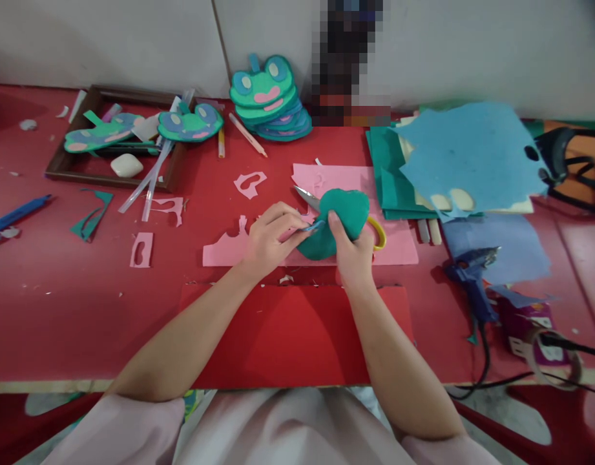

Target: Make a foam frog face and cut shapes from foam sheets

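Observation:
My right hand [354, 252] grips a dark green felt cutout [348, 210] with rounded lobes, thumb on its face. My left hand [276, 240] is closed in a pinch on a small blue felt piece [315, 226], which meets the cutout's left side. Whether the two are joined there cannot be made out. Beneath the cutout lie scissors, their metal blades [307, 197] pointing up-left and a yellow handle [377, 234] showing at the right. Under both hands are pink felt sheets [396, 248] with cut-out edges.
Finished frog faces [263, 90] are stacked by the wall. More rest on a brown wooden tray [59, 161] at left. Pink scraps [250, 185] lie about. At right are blue felt [471, 155], a glue gun [476, 284] with its cord, and a tape roll [575, 361].

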A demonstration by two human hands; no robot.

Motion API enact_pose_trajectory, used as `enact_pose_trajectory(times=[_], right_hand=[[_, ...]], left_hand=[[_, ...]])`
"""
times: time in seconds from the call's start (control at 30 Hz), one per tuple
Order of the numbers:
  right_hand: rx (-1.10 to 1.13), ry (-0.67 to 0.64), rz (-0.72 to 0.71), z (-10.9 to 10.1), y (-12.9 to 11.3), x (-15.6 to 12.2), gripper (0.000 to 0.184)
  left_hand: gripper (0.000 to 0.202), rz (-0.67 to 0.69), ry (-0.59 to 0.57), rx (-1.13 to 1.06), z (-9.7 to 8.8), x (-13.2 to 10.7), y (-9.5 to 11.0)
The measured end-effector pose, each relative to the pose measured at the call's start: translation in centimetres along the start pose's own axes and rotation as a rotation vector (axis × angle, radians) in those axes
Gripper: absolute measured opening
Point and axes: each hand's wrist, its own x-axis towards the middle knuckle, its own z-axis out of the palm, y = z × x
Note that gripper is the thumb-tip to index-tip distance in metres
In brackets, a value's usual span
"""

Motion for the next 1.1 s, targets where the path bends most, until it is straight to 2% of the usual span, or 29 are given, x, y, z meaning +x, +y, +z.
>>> enact_pose_trajectory(times=[0.47, 0.87, 1.1], right_hand=[[-0.006, 0.003, 0.020, -0.07, 0.14, 0.10, 0.033], [0.020, -0.001, -0.029, 0.07, 0.30, 0.30, 0.026], [-0.017, -0.027, 0.063, 0.04, 0.04, 0.24, 0.030]], left_hand=[[0.004, -0.004, -0.033, 0.007, -0.06, 0.03, 0.11], [0.003, 0.034, -0.033, 0.023, -0.02, -0.09, -0.02], [0.004, -0.101, 0.065, 0.006, -0.29, 0.40, 0.32]])
